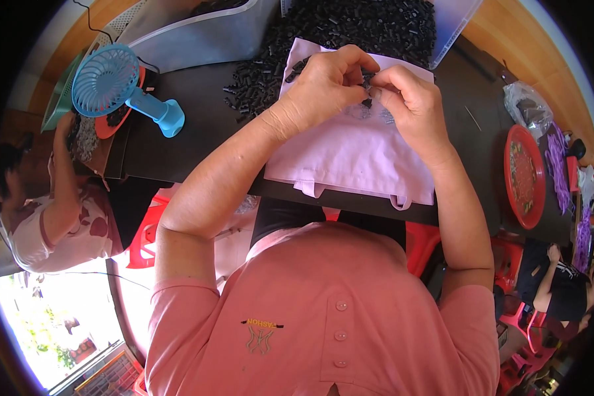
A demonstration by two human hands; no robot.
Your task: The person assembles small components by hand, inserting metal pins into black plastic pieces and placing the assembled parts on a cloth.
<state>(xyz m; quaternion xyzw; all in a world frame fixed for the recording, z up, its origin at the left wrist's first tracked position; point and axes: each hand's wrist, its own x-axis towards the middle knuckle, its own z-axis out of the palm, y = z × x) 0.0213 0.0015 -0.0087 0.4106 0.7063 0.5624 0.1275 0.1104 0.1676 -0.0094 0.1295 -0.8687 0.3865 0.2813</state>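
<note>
Over a pale pink cloth bag (343,157) spread on the dark table, my two hands meet fingertip to fingertip. My left hand (330,80) is closed in a pinch on a small black part (367,103), partly hidden by the fingers. From the other side my right hand (412,109) pinches at the same part with thumb and forefinger. Some small clear or silvery pieces (385,117) lie on the bag beneath the hands; they are too fine to name. Just beyond, a big heap of short black cylindrical parts (369,26) spills across the table onto the bag's far edge.
A blue fan (105,80) stands at the left, near a translucent bin (204,39). On the right are a red round tray (524,177), a clear plastic bag (529,105) and purple strands (558,165). One person (66,218) sits at the left, others at far right.
</note>
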